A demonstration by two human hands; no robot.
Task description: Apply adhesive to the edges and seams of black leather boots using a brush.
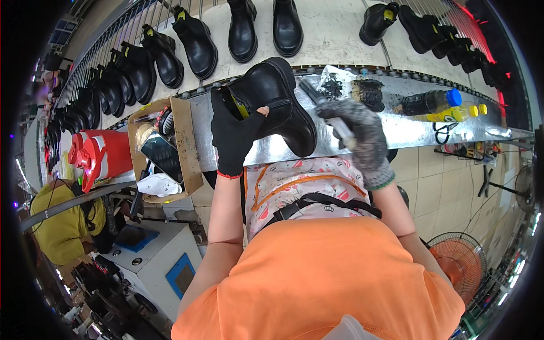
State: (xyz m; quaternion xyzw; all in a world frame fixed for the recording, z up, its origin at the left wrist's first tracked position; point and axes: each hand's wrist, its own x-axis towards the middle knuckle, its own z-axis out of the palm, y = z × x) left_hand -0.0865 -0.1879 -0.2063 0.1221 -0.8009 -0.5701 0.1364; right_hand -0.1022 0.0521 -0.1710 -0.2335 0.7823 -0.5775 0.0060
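My left hand (235, 133), in a black glove with a red cuff, grips a black ankle boot (271, 96) at its opening, the bare thumb tip pressing its side. The boot is tilted above the metal ledge, its sole facing right and its toe toward me. My right hand (362, 136), in a grey knit glove, is closed round a brush-like tool just right of the boot. The tool's dark, flat end (310, 90) points at the sole, and its pale handle (343, 131) shows below the fingers. I cannot make out whether it touches the boot.
Black boots (195, 45) stand along the conveyor (334, 34) beyond the ledge (408, 124). A black-stained block (367, 93), bottles (430, 103) and scissors (443, 134) lie to the right. Left are a cardboard box (190, 141), a red jug (105, 156) and another person (62, 221).
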